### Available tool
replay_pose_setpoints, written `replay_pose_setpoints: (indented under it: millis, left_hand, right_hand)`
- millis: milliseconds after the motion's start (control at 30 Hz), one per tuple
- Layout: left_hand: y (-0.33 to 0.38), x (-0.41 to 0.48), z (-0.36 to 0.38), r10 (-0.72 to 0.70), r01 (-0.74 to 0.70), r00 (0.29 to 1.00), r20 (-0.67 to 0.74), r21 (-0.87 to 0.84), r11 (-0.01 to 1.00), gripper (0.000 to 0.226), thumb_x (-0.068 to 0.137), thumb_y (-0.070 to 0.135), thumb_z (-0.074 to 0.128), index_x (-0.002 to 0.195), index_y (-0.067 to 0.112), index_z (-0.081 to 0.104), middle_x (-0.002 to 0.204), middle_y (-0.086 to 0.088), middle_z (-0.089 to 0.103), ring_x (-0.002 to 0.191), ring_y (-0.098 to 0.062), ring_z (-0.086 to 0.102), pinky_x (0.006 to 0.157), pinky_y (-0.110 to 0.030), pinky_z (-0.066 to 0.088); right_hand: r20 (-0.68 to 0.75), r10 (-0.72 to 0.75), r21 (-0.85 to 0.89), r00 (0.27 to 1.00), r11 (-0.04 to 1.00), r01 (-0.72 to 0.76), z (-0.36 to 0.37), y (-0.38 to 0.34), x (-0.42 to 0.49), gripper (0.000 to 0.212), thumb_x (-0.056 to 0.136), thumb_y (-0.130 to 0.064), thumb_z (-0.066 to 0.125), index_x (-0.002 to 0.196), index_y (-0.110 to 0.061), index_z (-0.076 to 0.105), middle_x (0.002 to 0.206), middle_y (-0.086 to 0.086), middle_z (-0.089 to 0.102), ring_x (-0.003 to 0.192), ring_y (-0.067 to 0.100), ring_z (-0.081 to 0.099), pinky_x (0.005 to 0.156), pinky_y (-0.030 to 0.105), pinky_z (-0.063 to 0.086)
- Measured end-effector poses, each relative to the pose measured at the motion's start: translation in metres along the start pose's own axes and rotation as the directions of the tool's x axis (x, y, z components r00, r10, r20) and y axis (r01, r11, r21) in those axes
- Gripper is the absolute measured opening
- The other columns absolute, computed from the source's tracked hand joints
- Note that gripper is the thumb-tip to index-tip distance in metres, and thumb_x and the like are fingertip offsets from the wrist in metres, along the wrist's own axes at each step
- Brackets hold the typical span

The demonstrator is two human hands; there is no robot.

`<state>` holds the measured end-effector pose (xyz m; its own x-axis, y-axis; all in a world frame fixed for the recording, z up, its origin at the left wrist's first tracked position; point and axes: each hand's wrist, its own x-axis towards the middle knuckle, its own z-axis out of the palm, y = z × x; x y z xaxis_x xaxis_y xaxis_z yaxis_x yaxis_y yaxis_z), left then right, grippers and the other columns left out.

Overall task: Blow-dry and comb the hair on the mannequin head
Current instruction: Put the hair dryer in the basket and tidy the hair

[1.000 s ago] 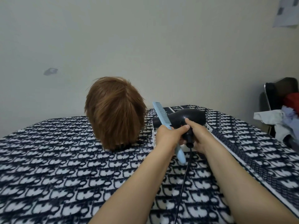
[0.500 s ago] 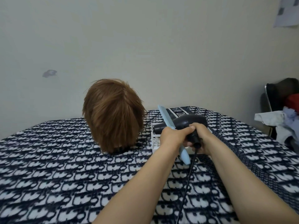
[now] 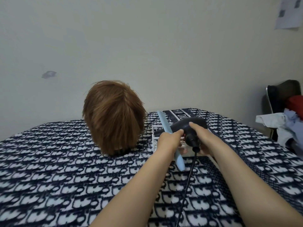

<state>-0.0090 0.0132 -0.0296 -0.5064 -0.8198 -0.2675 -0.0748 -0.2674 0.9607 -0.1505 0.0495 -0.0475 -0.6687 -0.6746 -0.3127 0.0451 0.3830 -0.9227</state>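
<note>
Two outstretched arms (image 3: 139, 185), left hand (image 3: 168, 139) round comb (image 3: 179, 162), right hand (image 3: 203, 139) round dryer (image 3: 180, 126).

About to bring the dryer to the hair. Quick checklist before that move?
1. The right hand grips the hair dryer: ok.
2. The left hand holds the comb: ok.
3. Nozzle points toward the mannequin head: ok.
4. Head stands upright on the blanket: ok.
5. The cord hangs free, no snag seen: ok.
6. Dryer plugged in and switched on: cannot tell.
</note>
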Motion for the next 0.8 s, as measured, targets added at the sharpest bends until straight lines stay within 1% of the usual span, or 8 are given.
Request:
replay_pose_setpoints:
  millis: [100, 167, 267, 333, 433, 533, 633, 800]
  left_hand:
    - [0.002, -0.007, -0.003, 0.013, -0.009, 0.998, -0.061, 0.057, 0.998, 0.037, 0.092, 0.031, 0.050, 0.118, 0.005, 0.049, 0.097, -0.015, 0.059, 0.071, -0.032, 0.068, 0.069, -0.046, 0.060]
    - [0.003, -0.012, -0.007, 0.032, -0.023, 0.994, -0.108, 0.085, 0.996, 0.041, 0.094, 0.032, 0.039, 0.126, 0.008, 0.047, 0.100, -0.014, 0.058, 0.079, -0.032, 0.069, 0.070, -0.046, 0.060]
    - [0.009, -0.020, -0.017, 0.102, -0.086, 0.983, -0.149, 0.112, 0.990, 0.039, 0.095, 0.028, 0.030, 0.122, 0.007, 0.049, 0.104, -0.016, 0.058, 0.075, -0.030, 0.066, 0.073, -0.047, 0.060]
    - [0.014, -0.026, -0.024, 0.210, -0.184, 0.961, -0.182, 0.150, 0.971, 0.038, 0.095, 0.025, 0.029, 0.116, 0.002, 0.051, 0.108, -0.022, 0.060, 0.081, -0.035, 0.064, 0.082, -0.051, 0.056]
    - [0.023, -0.037, -0.037, 0.372, -0.319, 0.900, -0.226, 0.239, 0.917, 0.041, 0.097, 0.024, 0.030, 0.115, -0.002, 0.056, 0.115, -0.023, 0.061, 0.104, -0.037, 0.059, 0.092, -0.045, 0.048]
    - [0.034, -0.046, -0.055, 0.442, -0.374, 0.863, -0.244, 0.279, 0.885, 0.040, 0.100, 0.026, 0.029, 0.118, 0.004, 0.057, 0.113, -0.009, 0.063, 0.103, -0.026, 0.058, 0.089, -0.037, 0.046]
    - [0.043, -0.052, -0.073, 0.433, -0.367, 0.880, -0.194, 0.299, 0.881, 0.040, 0.099, 0.029, 0.030, 0.120, 0.005, 0.055, 0.117, -0.013, 0.063, 0.108, -0.029, 0.059, 0.095, -0.043, 0.047]
    - [0.057, -0.065, -0.114, 0.572, -0.457, 0.820, 0.016, 0.620, 0.638, 0.032, 0.091, 0.033, 0.036, 0.100, 0.015, 0.062, 0.104, -0.002, 0.063, 0.100, -0.021, 0.058, 0.080, -0.035, 0.044]
  right_hand:
    - [-0.096, -0.084, -0.113, 0.992, 0.991, 0.073, -0.004, -0.006, -0.010, 0.059, 0.092, -0.067, 0.050, 0.090, -0.010, 0.066, 0.085, 0.010, 0.071, 0.072, 0.026, 0.066, 0.061, 0.027, 0.048]
    - [-0.232, -0.264, -0.287, 0.936, 0.938, 0.193, -0.005, -0.011, -0.025, 0.056, 0.095, -0.061, 0.050, 0.078, -0.009, 0.061, 0.081, 0.009, 0.069, 0.066, 0.023, 0.061, 0.055, 0.028, 0.043]
    - [-0.357, -0.648, -0.501, 0.673, 0.741, 0.447, 0.001, -0.019, -0.055, 0.033, 0.096, -0.042, 0.061, 0.088, -0.010, 0.064, 0.087, 0.007, 0.068, 0.076, 0.023, 0.060, 0.062, 0.032, 0.040]
    - [-0.212, -0.746, -0.498, 0.631, 0.639, 0.587, 0.014, -0.030, -0.079, 0.011, 0.092, -0.025, 0.068, 0.100, -0.019, 0.066, 0.091, -0.002, 0.066, 0.080, 0.017, 0.060, 0.071, 0.028, 0.041]
    - [0.139, -0.712, -0.387, 0.688, 0.600, 0.700, 0.038, -0.039, -0.110, 0.031, 0.082, -0.011, 0.071, 0.110, -0.025, 0.066, 0.093, -0.006, 0.070, 0.081, 0.012, 0.067, 0.078, 0.026, 0.051]
    - [0.315, -0.713, -0.392, 0.626, 0.503, 0.770, 0.059, -0.045, -0.125, 0.055, 0.077, -0.003, 0.068, 0.127, -0.025, 0.062, 0.105, -0.008, 0.069, 0.093, 0.011, 0.067, 0.086, 0.024, 0.052]
    - [0.316, -0.746, -0.400, 0.587, 0.456, 0.795, 0.080, -0.049, -0.126, 0.056, 0.080, 0.003, 0.061, 0.130, -0.023, 0.058, 0.093, -0.018, 0.060, 0.084, -0.002, 0.058, 0.070, 0.004, 0.041]
    - [0.229, -0.805, -0.394, 0.547, 0.437, 0.809, 0.107, -0.060, -0.111, 0.021, 0.099, -0.004, 0.056, 0.111, -0.021, 0.053, 0.091, -0.009, 0.055, 0.078, 0.012, 0.051, 0.058, 0.006, 0.036]
